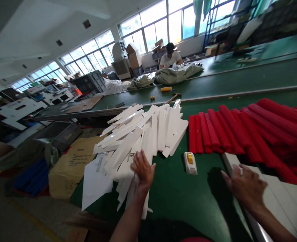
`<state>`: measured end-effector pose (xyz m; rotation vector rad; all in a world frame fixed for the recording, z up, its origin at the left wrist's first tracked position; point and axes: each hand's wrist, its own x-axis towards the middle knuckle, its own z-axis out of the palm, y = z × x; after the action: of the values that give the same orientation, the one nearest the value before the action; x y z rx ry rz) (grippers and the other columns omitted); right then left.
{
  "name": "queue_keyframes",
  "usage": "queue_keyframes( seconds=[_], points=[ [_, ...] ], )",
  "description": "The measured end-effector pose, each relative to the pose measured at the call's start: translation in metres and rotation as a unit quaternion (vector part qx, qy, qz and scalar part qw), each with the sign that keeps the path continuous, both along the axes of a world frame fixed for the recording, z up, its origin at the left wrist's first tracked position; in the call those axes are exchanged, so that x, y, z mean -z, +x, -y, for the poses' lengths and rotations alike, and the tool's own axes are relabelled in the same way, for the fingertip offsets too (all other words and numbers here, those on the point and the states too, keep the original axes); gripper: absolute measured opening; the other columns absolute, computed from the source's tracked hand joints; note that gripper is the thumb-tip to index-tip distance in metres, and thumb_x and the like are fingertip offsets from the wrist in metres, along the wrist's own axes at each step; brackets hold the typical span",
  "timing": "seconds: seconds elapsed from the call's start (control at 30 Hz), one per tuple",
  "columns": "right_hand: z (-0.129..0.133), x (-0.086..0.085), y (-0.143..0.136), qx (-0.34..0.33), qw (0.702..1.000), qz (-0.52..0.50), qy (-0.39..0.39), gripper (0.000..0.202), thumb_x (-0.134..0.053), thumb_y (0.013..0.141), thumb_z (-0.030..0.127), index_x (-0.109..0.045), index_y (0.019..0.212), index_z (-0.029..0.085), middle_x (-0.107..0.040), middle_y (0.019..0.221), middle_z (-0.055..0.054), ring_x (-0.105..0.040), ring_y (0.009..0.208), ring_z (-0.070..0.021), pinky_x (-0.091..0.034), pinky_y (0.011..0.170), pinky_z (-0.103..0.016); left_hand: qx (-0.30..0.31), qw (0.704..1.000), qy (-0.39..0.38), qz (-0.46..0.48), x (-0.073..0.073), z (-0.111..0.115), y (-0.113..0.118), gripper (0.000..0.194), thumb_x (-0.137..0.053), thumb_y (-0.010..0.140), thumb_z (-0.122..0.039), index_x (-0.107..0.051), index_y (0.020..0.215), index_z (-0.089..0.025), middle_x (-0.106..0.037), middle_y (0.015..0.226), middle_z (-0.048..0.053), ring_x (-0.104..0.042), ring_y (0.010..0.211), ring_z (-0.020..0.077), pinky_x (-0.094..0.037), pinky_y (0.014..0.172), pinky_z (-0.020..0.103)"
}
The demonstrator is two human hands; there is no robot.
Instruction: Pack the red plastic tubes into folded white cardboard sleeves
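My left hand [143,169] lies on the near edge of a heap of flat, folded white cartons [128,148], its fingers stretched out. Whether it pinches any carton is not visible. At the right, my right hand [246,185] rests over a row of long white boxes [277,190], thumb apart from the fingers; a ring shows on one finger. Between the hands, a small white cutter-like tool with a yellow slider [190,163] lies on the green table [173,188]. Behind the right hand, red ribbed rods [221,129] are stacked in a row.
White paper sheets [94,181] lie under the heap's left side. A yellow roll [166,89] sits farther back on the table. A brown sack [73,164] and a grey crate [65,134] stand on the floor at left. A person [170,58] sits behind grey-green sacks [177,74].
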<state>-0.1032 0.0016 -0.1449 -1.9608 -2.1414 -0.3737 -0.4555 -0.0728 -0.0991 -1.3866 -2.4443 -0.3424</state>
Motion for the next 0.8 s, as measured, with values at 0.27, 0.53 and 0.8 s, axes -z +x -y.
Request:
queue_keyframes(
  seconds=[0.27,0.53,0.8],
  points=[
    [0.002,-0.106,-0.146,-0.259,0.944,-0.2,0.035,0.051,-0.048,0.092,0.04,-0.048,0.13,0.006,-0.051,0.128,-0.024,-0.045,0.12,-0.032,-0.037,0.102,-0.044,0.145,0.988,-0.052,0.02,-0.03,0.024,-0.032,0.089,-0.058,0.075,-0.013,-0.015,0.152,-0.011,-0.054,0.132,0.019,-0.052,0.12,0.0322,-0.039,0.1,0.053],
    [0.012,-0.133,-0.136,-0.344,0.81,-0.229,-0.415,0.053,-0.075,0.066,0.042,-0.063,0.11,0.014,-0.068,0.091,-0.007,-0.061,0.08,-0.023,-0.047,0.075,-0.033,0.549,0.835,-0.031,-0.02,-0.095,0.012,-0.007,0.068,-0.04,0.092,-0.008,-0.021,0.149,-0.038,-0.053,0.143,0.003,-0.041,0.138,0.0259,-0.022,0.114,0.061],
    [0.034,-0.051,-0.09,-0.213,0.742,-0.528,-0.355,0.047,-0.062,0.079,0.05,-0.058,0.111,0.016,-0.065,0.091,-0.004,-0.059,0.079,-0.02,-0.047,0.067,-0.028,0.244,0.881,0.198,0.353,-0.074,-0.02,0.055,0.11,-0.082,0.066,-0.042,-0.015,0.151,-0.018,-0.038,0.148,0.023,-0.041,0.135,0.0366,-0.037,0.108,0.053]
  ],
)
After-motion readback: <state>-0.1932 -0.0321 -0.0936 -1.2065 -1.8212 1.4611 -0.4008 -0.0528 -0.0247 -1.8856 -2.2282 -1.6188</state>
